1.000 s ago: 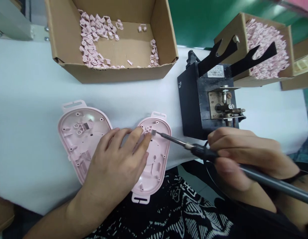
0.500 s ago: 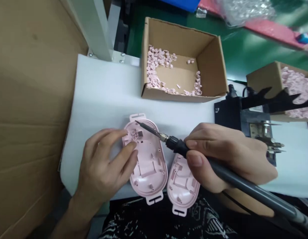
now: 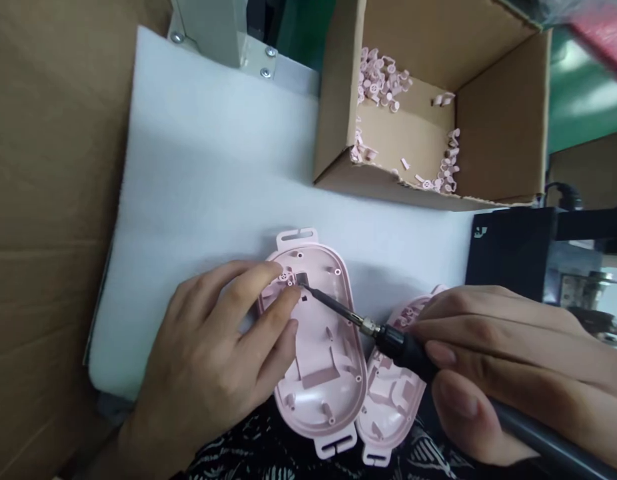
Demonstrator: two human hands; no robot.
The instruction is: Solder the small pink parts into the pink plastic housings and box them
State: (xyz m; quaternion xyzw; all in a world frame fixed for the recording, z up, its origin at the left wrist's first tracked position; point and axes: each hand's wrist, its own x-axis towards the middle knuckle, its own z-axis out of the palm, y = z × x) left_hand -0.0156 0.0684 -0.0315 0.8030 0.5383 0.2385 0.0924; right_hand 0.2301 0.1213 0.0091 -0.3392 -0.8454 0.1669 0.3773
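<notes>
My right hand [image 3: 493, 360] is wrapped around a soldering iron [image 3: 403, 347], held slantwise like a pen. Its dark tip touches or hovers just above a small pink button piece [image 3: 284, 276] inside the larger pink plastic shell [image 3: 313, 340]; contact cannot be told. My left hand [image 3: 228, 327] grips the shell at its left side, its fingertips around the button piece beside a dark square opening. The thumb is mostly hidden. A second, smaller pink shell [image 3: 388, 393] lies open side up to the right, partly under my right hand.
A cardboard box [image 3: 333, 100] with loose pink pieces [image 3: 381, 80] stands behind the shells. The black soldering station [image 3: 508, 253] is at the right. A metal post [image 3: 213, 30] is bolted at the back, and a brown cardboard wall [image 3: 53, 200] runs along the left.
The soldering iron's tip has moved down from the shell's top end to the button piece by my left fingertips. The view has come closer and shifted, so the box appears larger.
</notes>
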